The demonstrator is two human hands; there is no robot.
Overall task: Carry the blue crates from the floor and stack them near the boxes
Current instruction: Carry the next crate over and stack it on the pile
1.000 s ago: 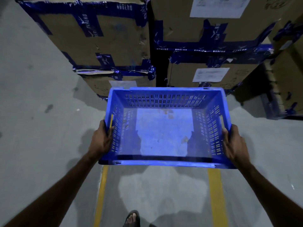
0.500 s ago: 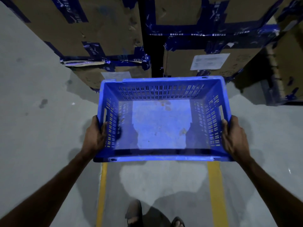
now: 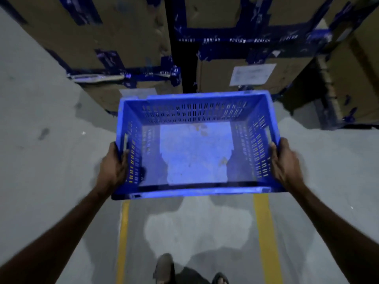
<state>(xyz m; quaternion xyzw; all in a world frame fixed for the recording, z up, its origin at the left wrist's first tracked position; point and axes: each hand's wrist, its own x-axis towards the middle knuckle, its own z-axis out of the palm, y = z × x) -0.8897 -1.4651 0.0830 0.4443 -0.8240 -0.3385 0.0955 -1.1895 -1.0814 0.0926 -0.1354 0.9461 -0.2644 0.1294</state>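
Between left hand (image 3: 114,167) and right hand (image 3: 286,163), blue crate (image 3: 194,156) (gripped)

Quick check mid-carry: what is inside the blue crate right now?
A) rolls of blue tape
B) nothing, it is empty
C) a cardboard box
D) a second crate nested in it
B: the blue crate, held by the left hand and right hand, shows only its bare, smudged floor.
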